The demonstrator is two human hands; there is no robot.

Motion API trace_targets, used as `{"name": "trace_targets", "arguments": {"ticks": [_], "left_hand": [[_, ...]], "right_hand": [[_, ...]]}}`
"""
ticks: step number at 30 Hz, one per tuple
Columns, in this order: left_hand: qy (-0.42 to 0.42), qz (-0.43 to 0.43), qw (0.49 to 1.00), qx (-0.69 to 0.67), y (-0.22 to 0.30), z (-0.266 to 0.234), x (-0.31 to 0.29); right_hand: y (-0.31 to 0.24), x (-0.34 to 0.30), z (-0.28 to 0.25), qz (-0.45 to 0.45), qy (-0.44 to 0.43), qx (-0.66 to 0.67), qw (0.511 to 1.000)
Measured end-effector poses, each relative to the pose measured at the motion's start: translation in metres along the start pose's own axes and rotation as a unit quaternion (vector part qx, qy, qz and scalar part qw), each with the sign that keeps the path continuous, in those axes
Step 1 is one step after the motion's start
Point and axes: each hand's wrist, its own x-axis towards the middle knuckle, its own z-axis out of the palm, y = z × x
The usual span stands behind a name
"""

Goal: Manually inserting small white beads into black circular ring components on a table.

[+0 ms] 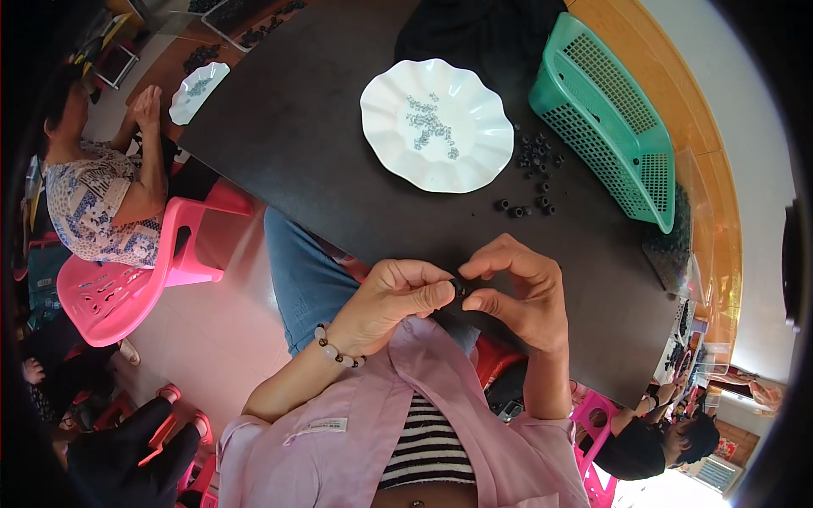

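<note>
Two hands, left hand [398, 296] and right hand [521, 292], pinch perhaps a black ring [458, 288].

The surface [322, 144] looks matt and dark. The scalloped white plate [470, 161] is glossy plastic, the green basket [610, 127] perforated plastic, the small black rings [533, 178] dull, rubber-like.

A white scalloped plate [437, 124] sits on the dark desk [322, 152] with a scatter of tiny grey pieces at its middle, and a green plastic basket [611, 118] lies tilted to its right. Between plate and basket lie loose small black rings [535, 173]. At the left, another person sits on a pink plastic chair [127, 279] near a second white plate [197, 91].
</note>
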Motion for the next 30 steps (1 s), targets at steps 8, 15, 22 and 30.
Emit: {"name": "trace_targets", "arguments": {"ticks": [8,15,22,30], "left_hand": [[-0.029,-0.044,0.998,0.023,0.015,0.0,0.002],[-0.015,-0.011,1.0,0.019,0.007,-0.006,-0.001],[-0.014,-0.004,1.0,0.019,0.003,-0.005,-0.003],[-0.013,0.004,1.0,0.026,-0.002,-0.006,-0.011]], "right_hand": [[0.003,0.011,0.001,-0.037,-0.131,0.056,0.989],[0.015,0.009,0.008,-0.057,-0.109,0.044,0.991],[0.02,0.001,0.015,-0.062,-0.058,0.054,0.995],[0.019,-0.003,0.026,-0.08,-0.029,0.046,0.995]]}}
